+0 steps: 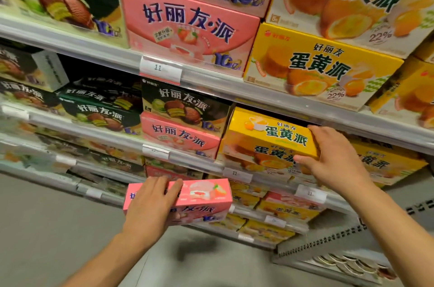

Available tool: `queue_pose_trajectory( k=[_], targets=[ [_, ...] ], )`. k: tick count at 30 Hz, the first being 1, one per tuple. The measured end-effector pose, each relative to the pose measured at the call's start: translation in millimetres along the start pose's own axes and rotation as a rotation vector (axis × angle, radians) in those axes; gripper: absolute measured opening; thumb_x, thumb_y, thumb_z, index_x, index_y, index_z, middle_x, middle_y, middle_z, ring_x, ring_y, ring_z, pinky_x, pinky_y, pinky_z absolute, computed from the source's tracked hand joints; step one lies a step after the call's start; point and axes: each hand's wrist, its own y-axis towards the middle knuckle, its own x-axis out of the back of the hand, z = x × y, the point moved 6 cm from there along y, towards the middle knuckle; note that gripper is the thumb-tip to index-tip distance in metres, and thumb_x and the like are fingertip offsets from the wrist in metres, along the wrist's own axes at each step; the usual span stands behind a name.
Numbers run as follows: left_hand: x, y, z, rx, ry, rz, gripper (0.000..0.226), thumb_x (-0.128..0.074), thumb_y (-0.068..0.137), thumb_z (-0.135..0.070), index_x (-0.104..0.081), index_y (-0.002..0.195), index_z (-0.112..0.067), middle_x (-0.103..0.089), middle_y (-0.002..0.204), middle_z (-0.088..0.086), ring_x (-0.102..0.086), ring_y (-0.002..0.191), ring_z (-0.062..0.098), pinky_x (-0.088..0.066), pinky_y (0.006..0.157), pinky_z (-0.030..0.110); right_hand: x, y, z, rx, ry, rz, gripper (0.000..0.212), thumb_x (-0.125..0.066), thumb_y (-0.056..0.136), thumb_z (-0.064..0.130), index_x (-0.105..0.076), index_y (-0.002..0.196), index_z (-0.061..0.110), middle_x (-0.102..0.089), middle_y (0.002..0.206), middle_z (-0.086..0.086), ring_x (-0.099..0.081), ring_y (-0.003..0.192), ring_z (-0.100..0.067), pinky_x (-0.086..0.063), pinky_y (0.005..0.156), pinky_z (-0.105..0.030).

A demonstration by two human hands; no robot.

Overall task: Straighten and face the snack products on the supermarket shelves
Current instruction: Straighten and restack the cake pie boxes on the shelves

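Nearest, the left hand [150, 202] holds a pink box [187, 199] in front of the shelves, clear of them — fingers curled over its top edge, its long axis running left to right, printed front tilted up toward the camera. Farther in, the right hand [338, 157] grips the right end of a yellow box [270, 138] on the middle shelf [187, 160], atop another yellow box — long axis left to right, front facing outward.
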Motion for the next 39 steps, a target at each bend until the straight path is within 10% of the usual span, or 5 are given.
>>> queue_pose_trajectory(
  k=[8,17,28,35,39],
  targets=[
    [16,14,4,-0.055,-0.006,-0.049,0.081,-0.092,0.05,-0.028,-0.062,0.123,-0.011,-0.061,0.106,0.012,-0.058,0.091,0.033,-0.054,0.067,0.041,-21,15,-4,-0.085,-0.07,0.05,0.069,-0.06,0.079,0.061,-0.045,0.13,0.017,-0.054,0.111,-0.004,-0.05,0.105,-0.027,-0.05,0.088,-0.043],
    [21,21,0,-0.045,-0.008,-0.063,0.08,-0.092,0.05,-0.027,-0.062,0.123,-0.013,-0.061,0.102,0.011,-0.057,0.09,0.032,-0.054,0.065,0.041,-28,46,-12,-0.131,-0.073,0.092,0.044,-0.059,0.081,0.063,-0.047,0.071,0.023,-0.054,0.073,0.003,-0.053,0.068,-0.016,-0.047,0.059,-0.033],
    [28,33,-6,-0.009,0.019,-0.084,0.079,-0.091,0.052,-0.031,-0.061,0.123,-0.016,-0.06,0.101,0.008,-0.056,0.089,0.03,-0.051,0.064,0.039,-47,67,-15,-0.294,0.131,0.524,0.038,-0.047,0.096,0.021,-0.052,0.134,0.016,-0.063,0.123,0.015,-0.052,0.098,-0.003,-0.043,0.072,-0.02],
    [31,39,-14,0.004,0.035,-0.093,0.08,-0.092,0.049,-0.033,-0.061,0.121,-0.016,-0.06,0.103,0.008,-0.056,0.089,0.03,-0.051,0.065,0.037,-46,67,-19,-0.179,-0.031,0.453,0.03,-0.043,0.097,0.041,-0.059,0.111,0.019,-0.067,0.114,0.009,-0.061,0.104,-0.011,-0.049,0.081,-0.028],
    [37,38,-19,0.004,0.02,-0.104,0.082,-0.093,0.047,-0.035,-0.062,0.121,-0.017,-0.06,0.104,0.006,-0.057,0.089,0.029,-0.052,0.065,0.036,-32,42,4,0.02,-0.166,0.08,0.048,-0.047,0.091,0.057,-0.054,0.118,0.017,-0.061,0.09,0.005,-0.059,0.083,-0.013,-0.049,0.073,-0.03]
  ],
)
